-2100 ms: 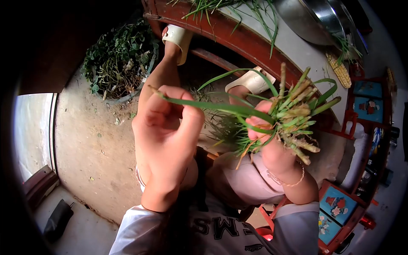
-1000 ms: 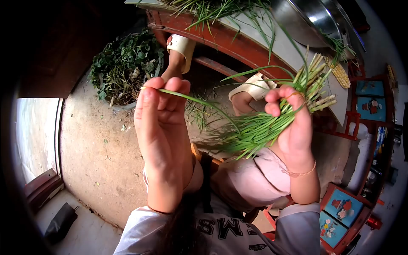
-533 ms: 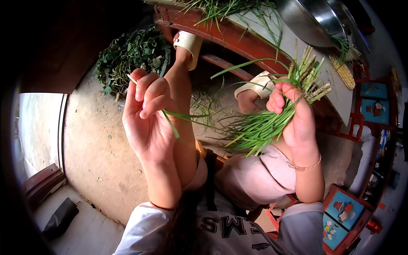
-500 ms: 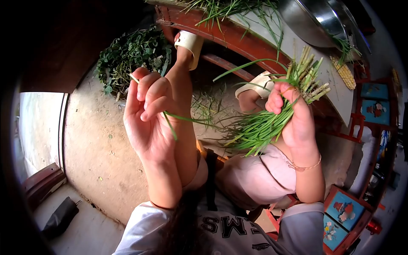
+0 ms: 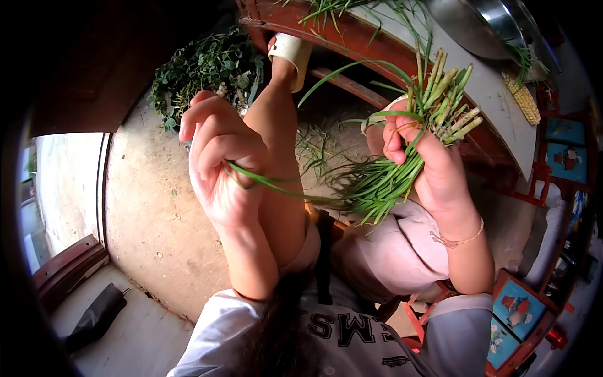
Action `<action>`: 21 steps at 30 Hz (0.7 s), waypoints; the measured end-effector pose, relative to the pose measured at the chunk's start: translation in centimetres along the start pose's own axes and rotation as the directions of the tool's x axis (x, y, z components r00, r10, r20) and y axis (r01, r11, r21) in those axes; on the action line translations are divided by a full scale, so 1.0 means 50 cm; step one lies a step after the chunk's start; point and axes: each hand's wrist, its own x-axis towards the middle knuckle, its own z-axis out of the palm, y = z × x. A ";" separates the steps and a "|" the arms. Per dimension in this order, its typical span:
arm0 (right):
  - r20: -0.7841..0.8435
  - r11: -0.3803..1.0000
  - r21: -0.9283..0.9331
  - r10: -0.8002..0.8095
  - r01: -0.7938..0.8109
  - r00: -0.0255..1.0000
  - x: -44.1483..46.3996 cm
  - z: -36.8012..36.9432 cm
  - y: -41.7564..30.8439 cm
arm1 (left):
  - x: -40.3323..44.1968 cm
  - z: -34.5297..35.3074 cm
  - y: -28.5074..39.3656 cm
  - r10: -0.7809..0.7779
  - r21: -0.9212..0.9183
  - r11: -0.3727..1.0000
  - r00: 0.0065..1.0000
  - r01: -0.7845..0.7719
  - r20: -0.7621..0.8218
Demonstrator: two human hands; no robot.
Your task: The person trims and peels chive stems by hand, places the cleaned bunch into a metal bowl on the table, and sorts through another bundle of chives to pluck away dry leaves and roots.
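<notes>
My left hand (image 5: 226, 157) is closed round a thin green blade (image 5: 267, 181), which runs rightward from the curled fingers towards the bunch. In my right hand (image 5: 433, 154) is a bunch of green stalks (image 5: 383, 188), gripped near its pale cut ends. Those pale ends (image 5: 446, 100) point up and right, and the leafy tips hang down to the left. One long leaf (image 5: 339, 70) arches out above the bunch. Loose green blades (image 5: 314, 151) lie on the floor between my legs.
A red-edged table (image 5: 502, 107) at the top right bears more green stalks (image 5: 336, 6), a metal basin (image 5: 474, 31) and a corn cob (image 5: 521, 99). A heap of leafy plants (image 5: 204, 72) stands on the floor at the upper left. Blue-panelled red furniture (image 5: 515, 305) is at the right.
My left hand has curled its fingers further round the blade, whose pale end no longer shows. Both hands and the bunch sit slightly further right, and the whole view has shifted.
</notes>
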 end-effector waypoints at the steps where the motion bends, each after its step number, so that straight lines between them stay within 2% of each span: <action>1: 0.019 1.000 -0.024 -0.012 0.013 1.000 0.001 0.000 0.002 | 0.001 0.000 0.005 -0.021 -0.036 0.999 1.000 0.022 0.017; 6: 0.023 0.985 -0.152 0.080 -0.076 0.997 -0.009 0.042 0.013 | 0.002 0.003 -0.002 -0.089 -0.129 0.988 0.996 0.090 0.014; 10: 0.050 0.995 -0.090 0.045 -0.040 0.998 -0.004 0.073 0.038 | 0.000 -0.001 -0.020 -0.062 -0.085 0.994 0.996 0.067 0.057; 13: 0.133 0.997 -0.032 0.074 -0.071 0.988 -0.006 0.101 0.037 | -0.002 -0.009 -0.030 -0.041 -0.007 0.999 0.994 0.042 0.101; 14: 0.238 0.984 0.080 0.133 -0.156 0.962 -0.008 0.108 0.013 | -0.002 -0.010 -0.030 -0.040 0.026 0.999 0.992 0.038 0.118; 15: 0.240 0.985 0.078 0.134 -0.157 0.962 -0.010 0.110 0.017 | -0.002 -0.010 -0.029 -0.039 0.025 0.999 0.992 0.037 0.120; 17: 0.196 0.998 -0.008 0.060 -0.060 0.979 -0.014 0.118 0.032 | -0.001 -0.011 -0.024 -0.050 0.131 0.991 0.989 0.031 0.142; 19: 0.168 0.996 -0.034 0.090 -0.086 0.982 -0.013 0.120 0.039 | 0.000 -0.012 -0.021 -0.067 0.118 0.992 0.986 0.049 0.152; 20: 0.197 0.973 -0.213 -0.049 0.092 0.979 -0.011 0.117 0.044 | 0.001 -0.012 -0.020 -0.076 0.127 0.990 0.985 0.056 0.156; 21: 0.249 0.888 -0.376 -0.179 0.265 0.952 -0.009 0.116 0.046 | 0.000 -0.012 -0.020 -0.085 0.136 0.989 0.984 0.064 0.159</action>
